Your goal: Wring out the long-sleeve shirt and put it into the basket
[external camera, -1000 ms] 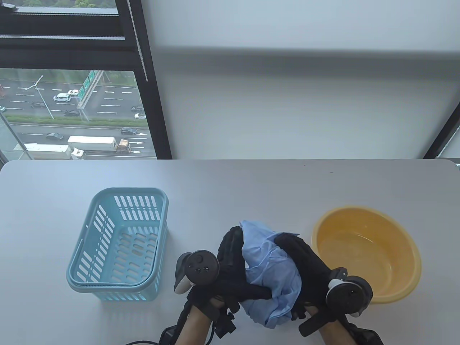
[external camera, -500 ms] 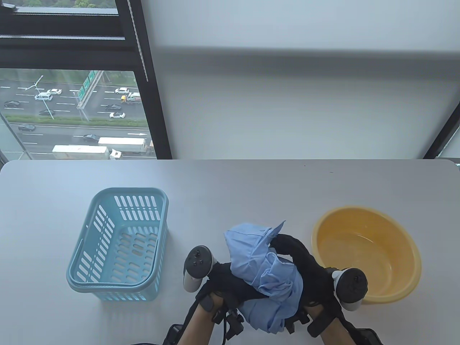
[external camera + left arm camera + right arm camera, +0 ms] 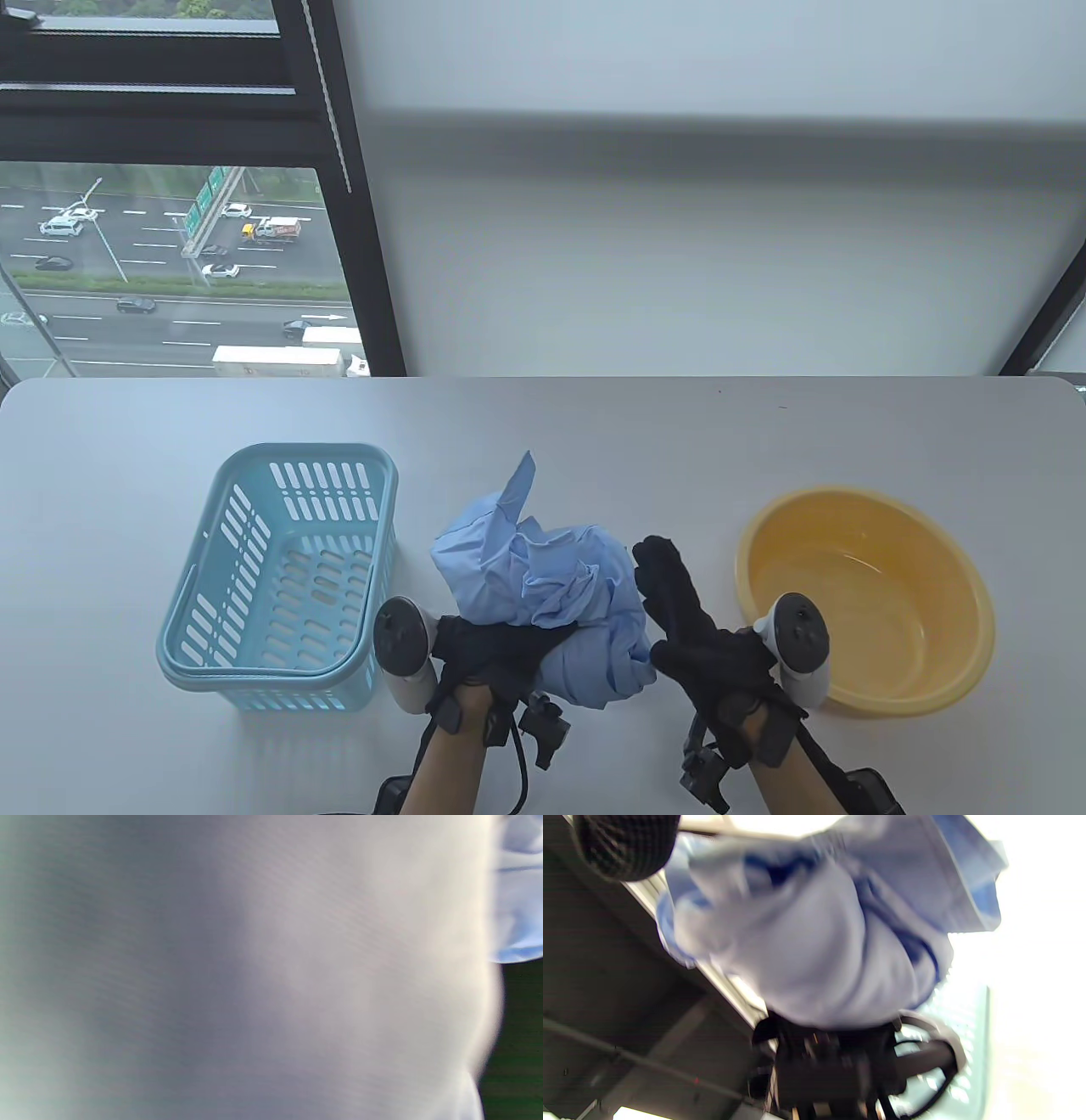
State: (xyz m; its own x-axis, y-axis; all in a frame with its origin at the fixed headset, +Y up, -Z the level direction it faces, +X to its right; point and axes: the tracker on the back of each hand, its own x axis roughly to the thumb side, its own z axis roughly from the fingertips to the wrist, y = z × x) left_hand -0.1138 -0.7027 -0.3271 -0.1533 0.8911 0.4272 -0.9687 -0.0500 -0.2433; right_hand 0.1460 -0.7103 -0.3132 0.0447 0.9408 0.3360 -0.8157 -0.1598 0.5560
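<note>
Blurred pale surface — perhaps table; blue shirt right.

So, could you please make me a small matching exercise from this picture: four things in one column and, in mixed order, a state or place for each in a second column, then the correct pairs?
Things:
1. shirt
2. basket
3. basin
4. right hand

States or places:
A. yellow, at the table's right, a little water inside
B. fingers straight, holding nothing
C. light blue, bunched, held up by the left hand
D. slotted, at the table's left, nothing inside

Pairs: 1-C, 2-D, 3-A, 4-B
</note>
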